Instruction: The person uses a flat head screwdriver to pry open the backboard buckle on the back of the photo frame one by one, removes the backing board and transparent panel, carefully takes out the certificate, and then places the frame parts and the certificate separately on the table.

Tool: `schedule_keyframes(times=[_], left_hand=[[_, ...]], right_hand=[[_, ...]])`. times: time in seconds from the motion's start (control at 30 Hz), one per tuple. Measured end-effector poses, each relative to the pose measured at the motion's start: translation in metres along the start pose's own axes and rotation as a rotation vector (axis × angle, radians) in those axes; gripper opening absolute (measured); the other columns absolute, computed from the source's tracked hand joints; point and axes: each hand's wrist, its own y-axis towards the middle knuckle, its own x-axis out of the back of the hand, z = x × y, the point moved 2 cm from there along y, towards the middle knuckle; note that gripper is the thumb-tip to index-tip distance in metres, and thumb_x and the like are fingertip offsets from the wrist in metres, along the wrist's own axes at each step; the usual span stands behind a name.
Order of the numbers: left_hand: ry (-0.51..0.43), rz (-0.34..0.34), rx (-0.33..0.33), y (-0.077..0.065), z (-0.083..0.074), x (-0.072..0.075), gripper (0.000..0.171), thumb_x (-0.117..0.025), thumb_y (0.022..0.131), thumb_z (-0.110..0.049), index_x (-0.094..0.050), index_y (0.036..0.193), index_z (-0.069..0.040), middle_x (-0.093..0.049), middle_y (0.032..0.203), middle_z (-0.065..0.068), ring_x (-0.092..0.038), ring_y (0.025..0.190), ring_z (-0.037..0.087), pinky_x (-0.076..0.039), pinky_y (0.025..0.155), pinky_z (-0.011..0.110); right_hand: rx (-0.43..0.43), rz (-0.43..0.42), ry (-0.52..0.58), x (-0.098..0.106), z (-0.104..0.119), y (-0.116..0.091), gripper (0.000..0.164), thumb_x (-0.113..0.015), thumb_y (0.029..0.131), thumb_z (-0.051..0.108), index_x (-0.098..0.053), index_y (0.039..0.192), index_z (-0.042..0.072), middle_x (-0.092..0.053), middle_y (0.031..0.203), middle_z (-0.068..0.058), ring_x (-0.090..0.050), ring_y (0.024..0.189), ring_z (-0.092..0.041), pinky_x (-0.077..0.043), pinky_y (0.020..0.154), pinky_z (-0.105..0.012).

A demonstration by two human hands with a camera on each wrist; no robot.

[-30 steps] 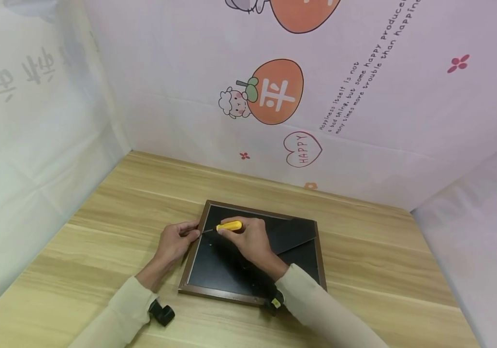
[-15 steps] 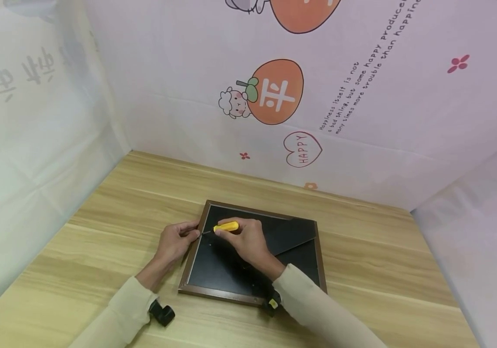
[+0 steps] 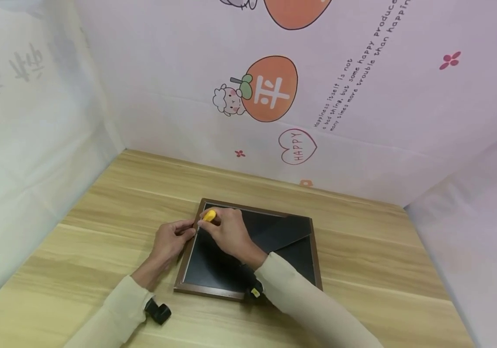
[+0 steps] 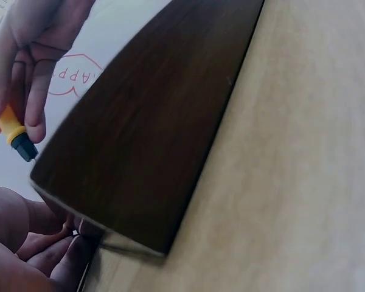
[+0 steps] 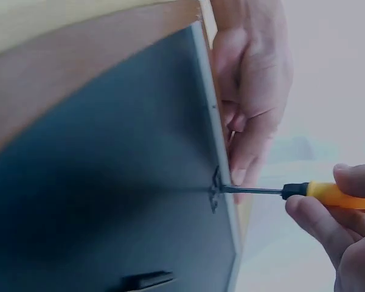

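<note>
A picture frame [image 3: 208,291] with a brown border lies back side up on the table, its backing board [image 3: 213,266] black. My right hand [image 3: 231,233] pinches the yellow handle of a screwdriver [image 5: 331,193] between thumb and fingers. In the right wrist view, the blade meets a small metal hanger [image 5: 215,190] at the backing's edge. My left hand [image 3: 168,240] grips the frame's left side, thumb and fingers at the border near the hanger. From the left wrist, the frame's brown outer side [image 4: 140,121] hides part of the work, and the screwdriver handle shows beyond it.
A black stand flap [image 3: 289,233] lies across the right part of the backing, its edge slanting. The wooden tabletop [image 3: 374,270] runs to a printed back curtain [image 3: 179,116] and pale side curtains. Camera straps [image 3: 158,311] sit at both wrists.
My right hand has moved left towards the frame's border. The screwdriver has swung from lying low to standing steeper. My left hand keeps its place; the head view has shifted slightly.
</note>
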Motion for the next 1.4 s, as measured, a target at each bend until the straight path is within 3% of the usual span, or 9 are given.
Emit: schedule_keyframes(times=[0.4, 0.6, 0.87, 1.13, 1.4], left_hand=[[0.001, -0.017, 0.03, 0.0, 0.0, 0.005, 0.029, -0.065, 0.095, -0.012, -0.068, 0.122, -0.003, -0.07, 0.118, 0.016, -0.068, 0.107, 0.024, -0.056, 0.08, 0.021], [-0.01, -0.022, 0.033, 0.0, 0.002, 0.005, 0.028, -0.066, 0.094, -0.012, -0.068, 0.121, -0.002, -0.071, 0.116, 0.016, -0.069, 0.104, 0.022, -0.055, 0.077, 0.017], [-0.005, 0.012, -0.002, 0.001, 0.002, 0.002, 0.033, -0.065, 0.094, -0.012, -0.065, 0.128, -0.007, -0.069, 0.123, 0.015, -0.067, 0.112, 0.027, -0.057, 0.083, 0.024], [-0.013, 0.018, -0.009, 0.003, 0.002, 0.002, 0.034, -0.065, 0.094, -0.011, -0.064, 0.128, -0.006, -0.069, 0.122, 0.015, -0.065, 0.115, 0.029, -0.057, 0.089, 0.03], [0.004, 0.007, -0.015, 0.0, 0.002, 0.001, 0.035, -0.065, 0.094, -0.011, -0.064, 0.128, -0.006, -0.068, 0.123, 0.015, -0.064, 0.116, 0.03, -0.055, 0.094, 0.037]], right_hand=[[0.019, 0.066, -0.06, -0.004, 0.017, 0.013, 0.01, -0.071, 0.091, 0.02, -0.074, 0.094, 0.011, -0.075, 0.086, -0.002, -0.065, 0.069, -0.006, -0.046, 0.059, -0.01], [0.024, 0.087, -0.08, -0.005, 0.016, 0.013, 0.013, -0.069, 0.093, 0.024, -0.074, 0.095, 0.012, -0.075, 0.089, -0.001, -0.067, 0.074, -0.006, -0.048, 0.063, -0.011], [-0.093, 0.028, 0.024, 0.006, -0.01, 0.004, 0.017, -0.072, 0.09, 0.023, -0.075, 0.102, 0.011, -0.072, 0.085, -0.002, -0.062, 0.071, -0.007, -0.049, 0.061, -0.016], [-0.157, -0.021, 0.134, 0.02, -0.023, -0.005, 0.02, -0.074, 0.088, 0.022, -0.075, 0.103, 0.01, -0.074, 0.094, -0.003, -0.067, 0.08, -0.009, -0.055, 0.067, -0.02], [-0.3, -0.036, 0.31, 0.036, -0.047, -0.025, 0.021, -0.077, 0.085, 0.022, -0.077, 0.103, 0.011, -0.076, 0.101, -0.003, -0.066, 0.083, -0.009, -0.054, 0.071, -0.022]])
